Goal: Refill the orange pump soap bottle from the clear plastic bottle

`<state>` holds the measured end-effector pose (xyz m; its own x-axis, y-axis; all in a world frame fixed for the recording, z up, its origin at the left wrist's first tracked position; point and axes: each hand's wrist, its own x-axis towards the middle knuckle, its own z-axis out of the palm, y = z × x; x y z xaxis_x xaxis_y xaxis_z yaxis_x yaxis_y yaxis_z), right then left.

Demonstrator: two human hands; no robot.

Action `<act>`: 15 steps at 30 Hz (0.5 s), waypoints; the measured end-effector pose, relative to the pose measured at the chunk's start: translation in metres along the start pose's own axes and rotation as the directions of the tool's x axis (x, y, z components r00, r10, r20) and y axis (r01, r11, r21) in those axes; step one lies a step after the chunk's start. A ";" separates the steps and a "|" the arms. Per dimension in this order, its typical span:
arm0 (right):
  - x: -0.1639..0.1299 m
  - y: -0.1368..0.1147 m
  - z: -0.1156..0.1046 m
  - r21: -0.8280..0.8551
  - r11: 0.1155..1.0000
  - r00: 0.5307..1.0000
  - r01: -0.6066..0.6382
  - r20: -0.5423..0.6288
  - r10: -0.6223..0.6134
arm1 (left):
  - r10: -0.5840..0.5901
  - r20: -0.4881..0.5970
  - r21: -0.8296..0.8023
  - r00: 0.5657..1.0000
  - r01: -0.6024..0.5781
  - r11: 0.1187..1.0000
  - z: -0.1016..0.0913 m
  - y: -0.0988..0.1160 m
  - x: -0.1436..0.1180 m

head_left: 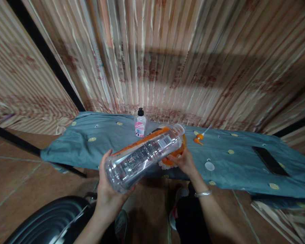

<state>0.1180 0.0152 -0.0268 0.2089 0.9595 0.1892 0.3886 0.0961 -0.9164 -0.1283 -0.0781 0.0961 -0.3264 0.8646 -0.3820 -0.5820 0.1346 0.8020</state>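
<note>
- Item in hand: clear plastic bottle (144,154), large, empty as far as I can see, with an orange label and a barcode panel. I hold it nearly on its side over the near edge of the surface (96,149), base toward me, open neck pointing away and slightly up.
- Left hand (109,189): cupped under the base, palm up, fingers (104,162) wrapped around the far side of the barrel, gripping the bottle. Wrist bent back, forearm rising from the lower left.
- Right hand (184,162): under the neck end, fingers curled closed on an orange cloth-like piece (171,159) pressed against the bottle's underside; what the piece is, I cannot tell. Silver bracelet (203,193) on the wrist.
- Handling note, my judgement: the left hand carries the weight, so I would keep that palm firm and let the right hand do the fine work at the neck. Smooth plastic may roll in a loose grip; the open neck should stay raised.
- Surface: draped in a grey-blue cloth with small yellow motifs.
- Small bottle (140,124): black cap, pink label, upright at the far edge, apart from my hands.
- Orange pump head (201,135): white tube attached, lying on the cloth right of the neck.
- White cap (209,165): lying near my right hand.
- Dark flat slab (269,160): far right, possibly a phone.
- Backdrop: striped curtain (167,51).
</note>
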 end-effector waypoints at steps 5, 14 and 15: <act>-0.001 0.000 0.000 0.035 0.999 1.000 0.016 0.014 -0.017 | 0.013 -0.009 0.039 1.000 -0.013 0.999 0.000 0.001 0.000; -0.002 -0.005 -0.001 0.008 0.998 0.998 0.070 0.000 -0.070 | -0.014 0.003 0.009 1.000 0.014 1.000 -0.005 -0.001 0.008; -0.002 -0.005 -0.001 0.001 0.998 0.998 0.069 0.002 -0.069 | -0.011 0.002 0.015 1.000 0.011 1.000 -0.005 -0.001 0.007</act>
<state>0.1166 0.0126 -0.0227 0.1800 0.9511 0.2509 0.4008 0.1620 -0.9017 -0.1335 -0.0746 0.0907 -0.3185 0.8640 -0.3899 -0.5745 0.1512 0.8044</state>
